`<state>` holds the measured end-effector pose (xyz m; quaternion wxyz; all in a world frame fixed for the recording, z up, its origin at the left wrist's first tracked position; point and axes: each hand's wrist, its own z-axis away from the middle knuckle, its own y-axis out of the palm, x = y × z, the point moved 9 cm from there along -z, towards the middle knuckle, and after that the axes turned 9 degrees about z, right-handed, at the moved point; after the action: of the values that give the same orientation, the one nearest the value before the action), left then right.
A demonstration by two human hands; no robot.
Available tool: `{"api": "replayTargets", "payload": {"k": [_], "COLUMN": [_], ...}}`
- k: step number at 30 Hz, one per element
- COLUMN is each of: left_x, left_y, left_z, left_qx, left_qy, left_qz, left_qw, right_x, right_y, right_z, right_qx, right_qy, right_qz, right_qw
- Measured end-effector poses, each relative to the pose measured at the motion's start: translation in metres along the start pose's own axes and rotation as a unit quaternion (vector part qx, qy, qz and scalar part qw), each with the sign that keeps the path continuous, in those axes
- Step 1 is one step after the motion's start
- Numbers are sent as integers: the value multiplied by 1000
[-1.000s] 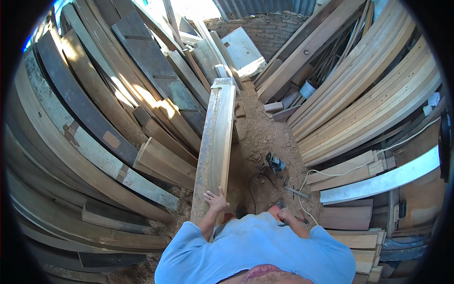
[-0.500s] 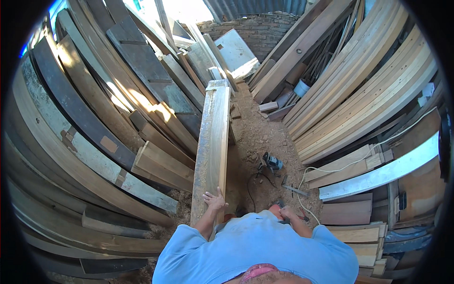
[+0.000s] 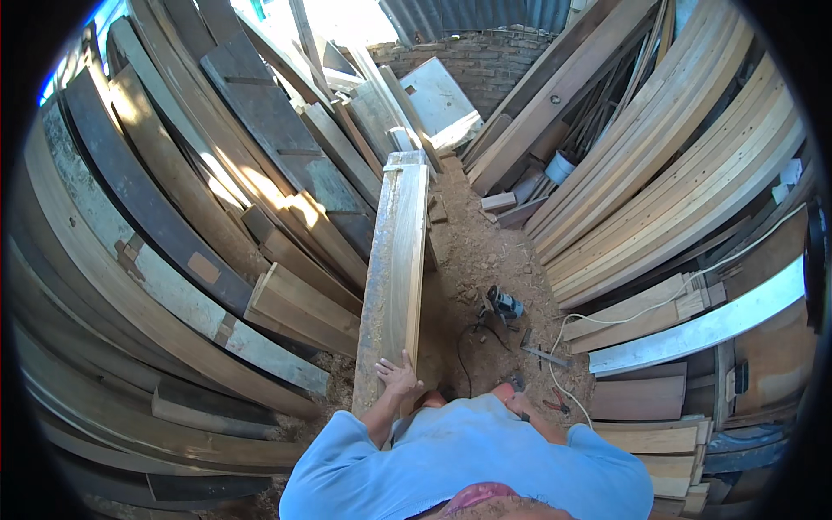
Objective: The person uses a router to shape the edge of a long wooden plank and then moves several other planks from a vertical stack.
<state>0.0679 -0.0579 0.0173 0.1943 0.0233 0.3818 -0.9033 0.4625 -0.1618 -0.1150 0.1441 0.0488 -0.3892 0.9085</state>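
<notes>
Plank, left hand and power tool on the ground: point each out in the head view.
Plank [image 3: 397,251]: head view, middle of its broad top face.
Left hand [image 3: 399,377]: head view, back of the hand, lying on the plank's near end.
Power tool [image 3: 501,305]: head view, its body, on the sawdust right of the plank.

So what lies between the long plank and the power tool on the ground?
In the head view, only sawdust-strewn dirt separates the long plank from the power tool.

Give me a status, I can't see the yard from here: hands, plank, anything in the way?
Left hand flat on long plank. Right hand low, grip unclear. Power tool and cable on sawdust beside plank.
</notes>
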Motion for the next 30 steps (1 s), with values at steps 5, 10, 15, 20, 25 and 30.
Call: {"api": "replayTargets", "payload": {"k": [5, 10, 15, 20, 25, 30], "left_x": [16, 8, 12, 10, 12, 13], "left_y": [5, 6, 5, 5, 3, 3], "left_z": [-4, -7, -6, -5, -6, -6], "left_qx": [6, -24, -19, -18, -14, -16], "left_qy": [-11, -5, -7, -4, -8, -15], "left_qz": [1, 18, 17, 21, 25, 23], "left_qw": [1000, 1000, 1000, 1000, 1000, 1000], "right_x": [16, -14, -3, -2, -5, -8], "right_y": [15, 7, -2, -10, -9, -15], "right_z": [-13, -28, -21, -20, -21, -16], "right_qx": [16, -12, -12, -20, -19, -34], "right_qy": [-35, 30, 37, 39, 39, 39], "right_qz": [48, -3, -42, -58, -65, -65], "right_qw": [998, 999, 998, 997, 997, 997]}}
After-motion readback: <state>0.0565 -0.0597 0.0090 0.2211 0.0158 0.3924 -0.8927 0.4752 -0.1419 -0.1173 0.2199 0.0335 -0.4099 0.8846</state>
